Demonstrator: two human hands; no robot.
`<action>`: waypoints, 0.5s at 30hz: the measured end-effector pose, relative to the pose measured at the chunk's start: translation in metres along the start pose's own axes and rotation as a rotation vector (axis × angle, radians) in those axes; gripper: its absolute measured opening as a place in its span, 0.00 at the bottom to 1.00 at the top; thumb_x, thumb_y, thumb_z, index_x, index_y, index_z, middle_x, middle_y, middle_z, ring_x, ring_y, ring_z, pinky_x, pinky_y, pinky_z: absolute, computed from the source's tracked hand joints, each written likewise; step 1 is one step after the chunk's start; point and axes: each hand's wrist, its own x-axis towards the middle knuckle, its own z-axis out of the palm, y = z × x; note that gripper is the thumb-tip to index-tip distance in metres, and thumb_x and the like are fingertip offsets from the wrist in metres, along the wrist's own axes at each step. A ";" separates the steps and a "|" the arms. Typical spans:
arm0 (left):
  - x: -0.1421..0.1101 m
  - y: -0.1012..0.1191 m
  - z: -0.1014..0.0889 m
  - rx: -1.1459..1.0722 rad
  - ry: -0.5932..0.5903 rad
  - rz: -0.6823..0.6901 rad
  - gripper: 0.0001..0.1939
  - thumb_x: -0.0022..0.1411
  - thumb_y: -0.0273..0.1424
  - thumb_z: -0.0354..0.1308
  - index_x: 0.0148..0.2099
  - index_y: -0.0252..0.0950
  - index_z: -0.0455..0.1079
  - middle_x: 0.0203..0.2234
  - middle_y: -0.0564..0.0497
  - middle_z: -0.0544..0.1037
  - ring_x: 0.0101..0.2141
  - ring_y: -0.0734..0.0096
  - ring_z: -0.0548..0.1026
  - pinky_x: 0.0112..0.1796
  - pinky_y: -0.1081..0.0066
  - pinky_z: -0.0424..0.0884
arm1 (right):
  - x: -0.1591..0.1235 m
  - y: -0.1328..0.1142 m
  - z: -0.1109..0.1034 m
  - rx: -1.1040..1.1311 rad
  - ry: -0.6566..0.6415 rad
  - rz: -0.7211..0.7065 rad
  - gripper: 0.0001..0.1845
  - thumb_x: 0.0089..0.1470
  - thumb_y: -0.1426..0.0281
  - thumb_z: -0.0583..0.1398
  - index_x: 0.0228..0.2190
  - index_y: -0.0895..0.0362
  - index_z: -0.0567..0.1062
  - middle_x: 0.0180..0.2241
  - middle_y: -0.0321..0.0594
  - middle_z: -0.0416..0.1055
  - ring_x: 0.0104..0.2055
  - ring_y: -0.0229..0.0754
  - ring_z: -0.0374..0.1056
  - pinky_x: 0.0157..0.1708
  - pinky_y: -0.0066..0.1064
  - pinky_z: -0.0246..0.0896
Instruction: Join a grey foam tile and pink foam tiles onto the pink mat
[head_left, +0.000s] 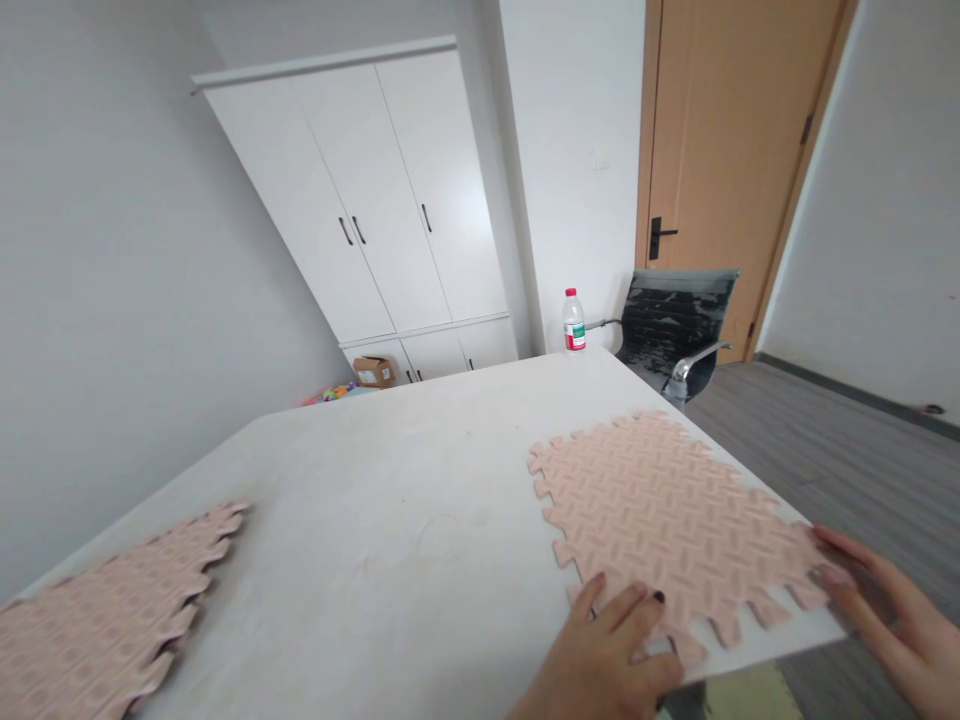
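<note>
One pink mat [645, 510] | under spread left hand [611, 645] | right hand [911, 630] touching corner, grip unclear

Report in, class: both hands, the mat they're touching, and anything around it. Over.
Left hand on near edge of pink mat. Right hand at its near right corner. Mat flat on white table. Around it: bottle beyond, second mat off left.
</note>
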 end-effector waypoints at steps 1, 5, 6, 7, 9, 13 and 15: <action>0.002 -0.001 -0.002 -0.029 -0.036 -0.017 0.12 0.64 0.38 0.49 0.49 0.49 0.66 0.56 0.57 0.69 0.59 0.73 0.60 0.57 0.64 0.60 | 0.001 0.004 0.003 0.027 -0.024 -0.018 0.26 0.50 0.50 0.53 0.50 0.42 0.66 0.54 0.37 0.67 0.53 0.49 0.65 0.50 0.38 0.62; 0.004 -0.002 0.000 -0.128 -0.130 -0.064 0.11 0.65 0.36 0.47 0.47 0.46 0.66 0.60 0.58 0.64 0.62 0.75 0.55 0.60 0.62 0.55 | 0.006 0.017 0.009 0.110 -0.073 -0.052 0.28 0.50 0.52 0.54 0.53 0.42 0.64 0.57 0.37 0.62 0.58 0.50 0.59 0.60 0.42 0.47; 0.004 -0.001 0.002 -0.142 -0.138 -0.068 0.11 0.65 0.36 0.46 0.47 0.46 0.66 0.60 0.59 0.63 0.62 0.75 0.54 0.60 0.62 0.54 | 0.007 0.019 0.009 0.112 -0.083 -0.043 0.28 0.50 0.52 0.54 0.53 0.41 0.64 0.57 0.36 0.62 0.58 0.50 0.59 0.60 0.42 0.47; 0.003 -0.001 0.004 -0.152 -0.139 -0.069 0.11 0.65 0.36 0.46 0.46 0.45 0.66 0.60 0.59 0.63 0.62 0.76 0.54 0.61 0.61 0.53 | 0.007 0.020 0.008 0.110 -0.094 -0.028 0.27 0.50 0.52 0.55 0.52 0.40 0.64 0.57 0.36 0.62 0.58 0.50 0.60 0.59 0.42 0.49; 0.001 0.000 0.007 -0.164 -0.134 -0.065 0.11 0.65 0.35 0.45 0.46 0.45 0.66 0.60 0.60 0.63 0.63 0.76 0.53 0.61 0.61 0.52 | 0.007 0.021 0.006 0.092 -0.104 0.012 0.26 0.50 0.51 0.54 0.52 0.39 0.64 0.56 0.35 0.63 0.56 0.50 0.61 0.56 0.42 0.53; 0.000 -0.002 0.009 -0.158 -0.131 -0.051 0.12 0.66 0.35 0.44 0.47 0.46 0.66 0.60 0.60 0.63 0.63 0.76 0.52 0.62 0.60 0.50 | 0.002 0.024 0.006 0.065 -0.060 0.043 0.25 0.52 0.50 0.53 0.52 0.38 0.64 0.56 0.34 0.64 0.55 0.50 0.62 0.50 0.43 0.59; -0.001 -0.005 0.009 -0.178 -0.159 -0.037 0.12 0.66 0.36 0.44 0.48 0.45 0.66 0.61 0.59 0.63 0.63 0.75 0.52 0.62 0.60 0.50 | -0.001 0.025 0.008 0.063 -0.024 0.021 0.26 0.51 0.49 0.52 0.51 0.39 0.65 0.55 0.34 0.64 0.55 0.51 0.62 0.46 0.44 0.62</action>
